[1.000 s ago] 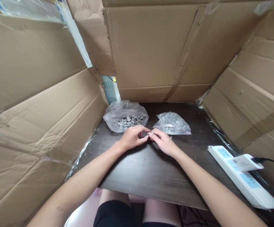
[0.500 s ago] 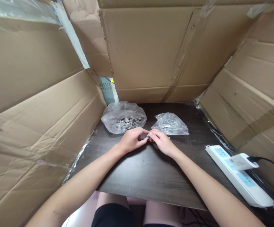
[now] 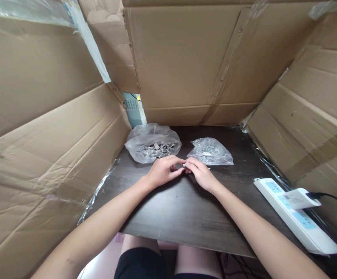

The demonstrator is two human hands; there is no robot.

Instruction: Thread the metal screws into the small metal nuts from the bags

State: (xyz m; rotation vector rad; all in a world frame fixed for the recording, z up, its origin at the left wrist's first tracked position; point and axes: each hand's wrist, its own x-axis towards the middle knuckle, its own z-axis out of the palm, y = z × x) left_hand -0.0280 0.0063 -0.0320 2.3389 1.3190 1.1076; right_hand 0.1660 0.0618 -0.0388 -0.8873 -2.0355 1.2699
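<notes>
My left hand (image 3: 166, 169) and my right hand (image 3: 197, 173) meet fingertip to fingertip above the dark tabletop. Between their pinched fingers is a small shiny metal piece (image 3: 184, 165), too small and too covered to name. Both hands are closed on it. Just behind my left hand lies an open clear plastic bag (image 3: 137, 149) with many small metal parts (image 3: 159, 147) heaped in it, some with round flat heads. Beyond my right hand rests a smaller zip bag (image 3: 211, 150) filled with small clear or silvery pieces.
A white power strip (image 3: 296, 217) with a plugged-in white adapter (image 3: 298, 198) and black cable runs along the right. Cardboard walls (image 3: 191, 58) enclose the dark table (image 3: 168, 217) at the left, back and right. A pale perforated box (image 3: 133, 108) shows through a gap at the back left.
The small metal piece shows a little more between my fingertips. My hands keep nearly the same pose, and the whole view has shifted slightly.
</notes>
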